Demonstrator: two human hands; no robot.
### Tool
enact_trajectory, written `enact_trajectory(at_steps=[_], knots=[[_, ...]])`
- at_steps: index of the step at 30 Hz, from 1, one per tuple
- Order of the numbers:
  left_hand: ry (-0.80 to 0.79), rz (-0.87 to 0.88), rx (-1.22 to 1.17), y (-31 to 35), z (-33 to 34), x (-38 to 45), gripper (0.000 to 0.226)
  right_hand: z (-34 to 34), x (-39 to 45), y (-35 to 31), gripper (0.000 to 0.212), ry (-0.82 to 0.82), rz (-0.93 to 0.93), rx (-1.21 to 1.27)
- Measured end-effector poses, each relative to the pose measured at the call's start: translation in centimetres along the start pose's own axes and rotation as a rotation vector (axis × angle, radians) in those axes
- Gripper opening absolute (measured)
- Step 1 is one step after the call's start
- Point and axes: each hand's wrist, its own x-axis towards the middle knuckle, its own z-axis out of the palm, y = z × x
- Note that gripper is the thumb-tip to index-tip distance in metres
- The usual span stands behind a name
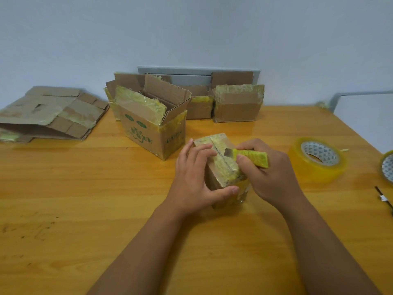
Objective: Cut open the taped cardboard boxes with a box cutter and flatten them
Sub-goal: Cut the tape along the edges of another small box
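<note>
Flat cardboard lies far left on the table. Next comes an open box. In the middle, the left hand curls around a small taped box. The right hand grips a yellow cutter, its blade seemingly in the top seam. A tape roll sits right.

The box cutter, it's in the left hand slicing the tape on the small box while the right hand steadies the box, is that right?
The hands are swapped. In the head view the right hand grips the yellow box cutter, its blade on the tape seam of the small box, while the left hand steadies the box.
</note>
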Motion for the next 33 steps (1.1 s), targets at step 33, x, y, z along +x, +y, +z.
enact_trajectory(at_steps=[33], knots=[[0.083,0.075,0.032,-0.2,0.5,0.4,0.073,-1.4,-0.5,-1.3,0.034,-0.006,-0.104,-0.136]])
